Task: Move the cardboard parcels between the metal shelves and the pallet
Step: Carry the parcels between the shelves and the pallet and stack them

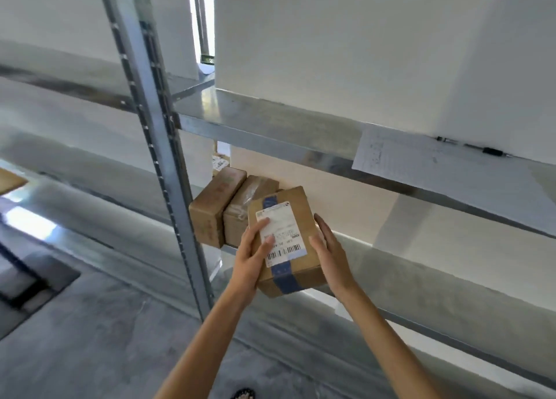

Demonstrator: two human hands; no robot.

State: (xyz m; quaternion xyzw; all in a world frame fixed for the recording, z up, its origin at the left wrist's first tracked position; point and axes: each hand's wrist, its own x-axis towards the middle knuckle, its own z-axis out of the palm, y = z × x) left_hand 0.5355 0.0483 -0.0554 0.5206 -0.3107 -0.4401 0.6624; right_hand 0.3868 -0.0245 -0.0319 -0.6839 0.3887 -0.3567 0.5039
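On the lower metal shelf (421,278) two stacked-in parcels (216,206) already stand, while a labelled parcel (301,215) hangs at its front edge, gripped by the left hand (252,257), right hand (331,254) pressed flat alongside, so work looks partway.

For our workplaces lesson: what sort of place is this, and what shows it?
Probably a storeroom or small warehouse: bare metal shelves, taped cardboard parcels side by side on one shelf, and a barcode-labelled parcel held between the left hand and right hand.
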